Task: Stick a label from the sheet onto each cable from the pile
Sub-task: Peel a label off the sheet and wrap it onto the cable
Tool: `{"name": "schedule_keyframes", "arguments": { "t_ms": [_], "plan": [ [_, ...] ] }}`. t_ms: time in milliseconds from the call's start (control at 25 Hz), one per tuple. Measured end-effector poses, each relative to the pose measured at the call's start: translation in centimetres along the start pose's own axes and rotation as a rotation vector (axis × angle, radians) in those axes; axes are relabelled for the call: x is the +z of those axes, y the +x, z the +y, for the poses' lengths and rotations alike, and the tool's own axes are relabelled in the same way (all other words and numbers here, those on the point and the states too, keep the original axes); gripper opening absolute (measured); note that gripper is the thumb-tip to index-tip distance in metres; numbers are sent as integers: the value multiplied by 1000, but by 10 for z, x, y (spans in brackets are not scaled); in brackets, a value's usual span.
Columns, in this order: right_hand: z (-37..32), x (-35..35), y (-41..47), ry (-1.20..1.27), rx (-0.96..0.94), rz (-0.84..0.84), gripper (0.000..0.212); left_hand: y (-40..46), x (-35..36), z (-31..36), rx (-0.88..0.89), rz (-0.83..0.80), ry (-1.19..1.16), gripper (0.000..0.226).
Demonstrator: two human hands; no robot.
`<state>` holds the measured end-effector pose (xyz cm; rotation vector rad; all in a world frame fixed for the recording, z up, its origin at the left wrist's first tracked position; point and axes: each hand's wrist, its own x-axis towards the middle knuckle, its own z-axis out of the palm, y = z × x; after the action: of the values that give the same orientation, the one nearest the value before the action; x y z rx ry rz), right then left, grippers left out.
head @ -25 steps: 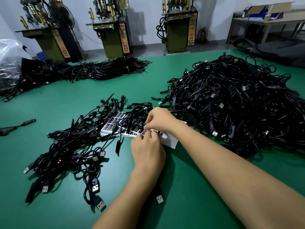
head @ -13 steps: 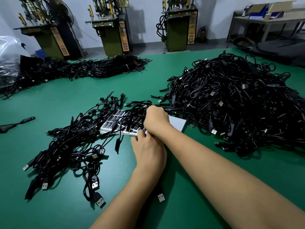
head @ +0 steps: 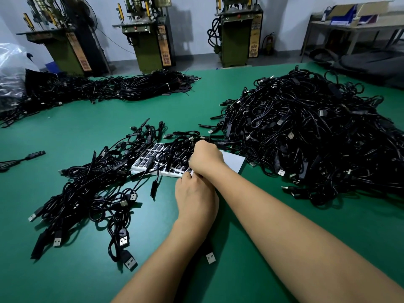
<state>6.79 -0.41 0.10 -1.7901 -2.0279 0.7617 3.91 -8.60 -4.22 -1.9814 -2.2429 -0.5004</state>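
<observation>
**Hands meet at the near edge of the label sheet**

A green, matte tabletop (head: 65,136) is seen stretching back to a pale wall, before which three olive-green machines (head: 148,38) are lined up on a grey floor. A grey bench (head: 354,27) bearing cardboard boxes is set at the far right, and crumpled clear plastic (head: 11,68) is heaped at the far left.

A tall, tangled pile (head: 306,138) of thin black cables with silver USB plugs is massed on the right. A flatter spread of cables (head: 87,193) is laid on the left, some of it draped across the label sheet (head: 157,154), a white rectangle printed with rows of small black labels. A long band of bundled cables (head: 109,88) is strung along the far edge.

The left hand (head: 195,202) is placed knuckles up at the sheet's near edge, its fingers hidden. The right hand (head: 206,158) is curled just above it, and a small label (head: 189,171) is pinched at its fingertips. Whether the left hand grips anything cannot be told.

Compared with half a second ago, the hands are kept together at the same spot, and the bare white corner of the sheet is seen unchanged.
</observation>
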Motion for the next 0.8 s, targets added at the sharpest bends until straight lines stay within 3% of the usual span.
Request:
{"name": "schedule_keyframes", "arguments": {
  "t_ms": [320,600,800],
  "plan": [
    [1,1,-2,-130,-76,-69,28,-3,1,1,13,75,-76,25],
    [2,2,-2,-73,-42,-17,27,-3,-5,2,57,97,-138,10],
    [4,2,-1,-96,-61,-50,29,-5,-5,2,37,65,-147,12]
  ]
}}
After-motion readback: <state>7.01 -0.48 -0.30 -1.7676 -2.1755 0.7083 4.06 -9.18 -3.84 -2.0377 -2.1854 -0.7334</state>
